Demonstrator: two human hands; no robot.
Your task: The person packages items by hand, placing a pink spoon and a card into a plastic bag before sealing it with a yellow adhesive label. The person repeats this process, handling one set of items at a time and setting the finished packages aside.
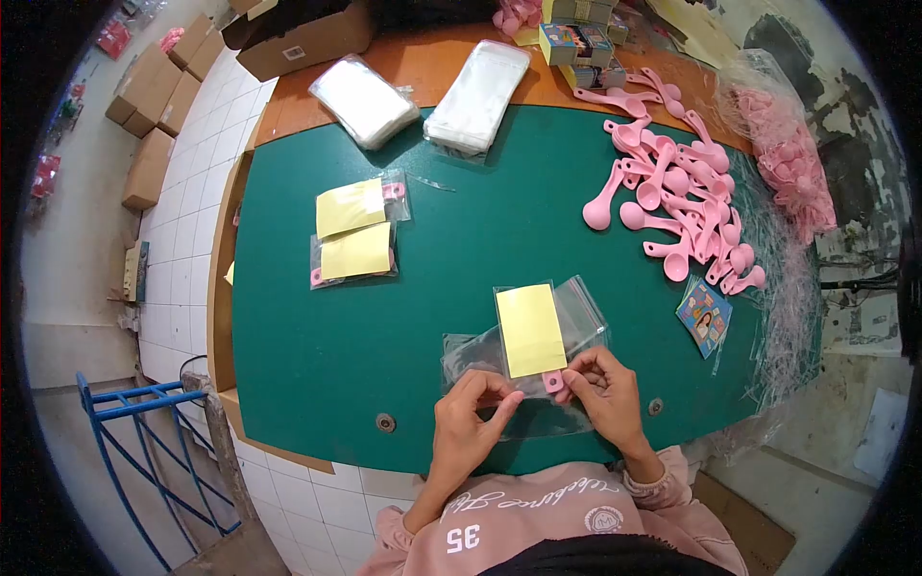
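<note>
A clear plastic bag holding a yellow card (531,331) and a pink spoon, whose handle end (553,382) shows below the card, lies over other clear bags (581,312) near the table's front edge. My left hand (473,418) pinches the bag's lower left edge, fingers closed. On the other side, my right hand (607,396) is closed on the lower right corner of the same bag, beside the spoon handle. Two packed bags with yellow cards (350,208) lie further left, one partly over the other.
Pink spoons (663,182) lie heaped at the right, above a small stack of printed cards (704,317). Two stacks of clear bags (365,101) sit at the back. Plastic strips (783,317) cover the right edge. Cardboard box (303,43) at the back left.
</note>
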